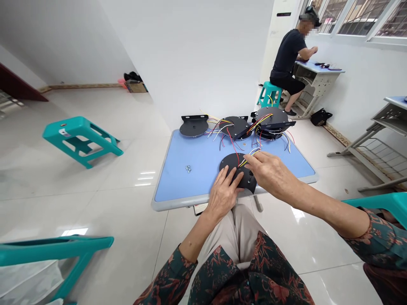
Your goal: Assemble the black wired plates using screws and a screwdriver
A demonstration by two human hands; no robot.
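A black round plate (231, 162) with coloured wires lies at the near edge of the blue table (197, 163). My left hand (223, 194) rests on its near left side, fingers spread flat, pressing it down. My right hand (270, 171) reaches over the plate from the right, its fingers pinched at the wires (251, 154) where they leave the plate. What the fingertips hold there is too small to make out. Red, yellow and white wires run from this plate toward the far plates.
Several more black plates (235, 126) with wire bundles sit along the table's far edge. Small metal nuts (188, 169) lie on the table's left part. A teal stool (81, 137) lies tipped on the floor at left. Another person (291, 59) sits at a desk far right.
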